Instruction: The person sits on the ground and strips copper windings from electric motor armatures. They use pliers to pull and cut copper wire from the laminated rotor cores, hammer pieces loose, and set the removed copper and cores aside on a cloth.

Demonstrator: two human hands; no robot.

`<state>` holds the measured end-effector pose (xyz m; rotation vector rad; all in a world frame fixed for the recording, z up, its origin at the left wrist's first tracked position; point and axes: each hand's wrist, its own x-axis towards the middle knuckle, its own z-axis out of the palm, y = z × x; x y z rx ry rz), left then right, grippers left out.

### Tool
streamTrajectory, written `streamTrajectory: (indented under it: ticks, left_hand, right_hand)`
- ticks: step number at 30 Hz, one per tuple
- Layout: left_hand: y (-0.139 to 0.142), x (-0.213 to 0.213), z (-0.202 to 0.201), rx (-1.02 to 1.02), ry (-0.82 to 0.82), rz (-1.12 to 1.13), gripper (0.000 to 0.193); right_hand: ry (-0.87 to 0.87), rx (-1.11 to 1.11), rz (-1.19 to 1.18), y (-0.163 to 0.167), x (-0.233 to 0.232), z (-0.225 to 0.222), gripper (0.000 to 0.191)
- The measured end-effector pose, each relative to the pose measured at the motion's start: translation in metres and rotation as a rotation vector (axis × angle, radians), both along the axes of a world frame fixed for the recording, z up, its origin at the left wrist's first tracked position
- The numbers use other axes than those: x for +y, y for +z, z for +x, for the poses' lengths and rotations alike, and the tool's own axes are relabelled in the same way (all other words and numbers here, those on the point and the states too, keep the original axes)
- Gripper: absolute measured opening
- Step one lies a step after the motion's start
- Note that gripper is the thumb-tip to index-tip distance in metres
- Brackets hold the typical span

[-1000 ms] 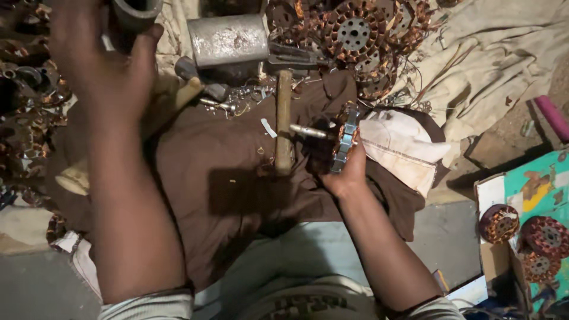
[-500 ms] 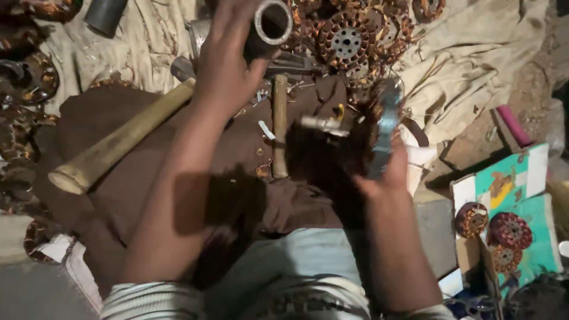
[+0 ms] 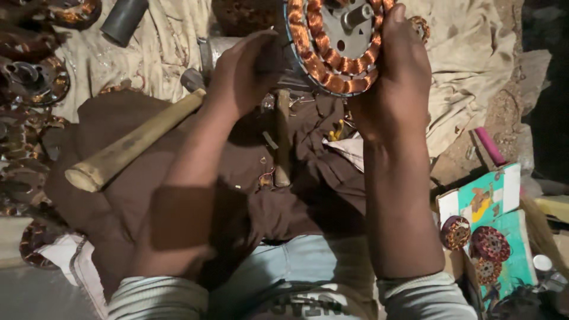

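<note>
Stator with copper windings held up: right hand grip clasps rim, left hand grips opposite edge.

The right hand has lifted a copper-wound motor coil; the left hand has dropped its metal tube and grips the coil's edge.
</note>
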<state>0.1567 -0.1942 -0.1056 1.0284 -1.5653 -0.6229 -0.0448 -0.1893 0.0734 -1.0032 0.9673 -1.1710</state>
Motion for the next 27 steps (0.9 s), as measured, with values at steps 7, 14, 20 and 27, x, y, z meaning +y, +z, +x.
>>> streamTrajectory:
  ticks: [7,14,20,27]
  left_hand:
    - [0.000,0.002,-0.010,0.015,-0.020,0.181,0.044]
    - [-0.006,0.006,-0.009,0.027,0.029,0.138,0.036]
    - [-0.012,-0.005,-0.017,-0.102,0.056,0.007,0.030]
    - [-0.024,-0.017,-0.013,-0.140,0.028,-0.001,0.029]
  right_hand:
    - [-0.197,0.468,-0.081,-0.019,-0.008,0.019,0.038]
    - [-0.121,0.980,-0.658,-0.044,-0.010,0.028,0.031]
    - [-0.139,0.622,-0.234,-0.055,-0.026,0.031,0.027]
    - [0.171,0.675,-0.400,-0.053,-0.060,0.031,0.023]
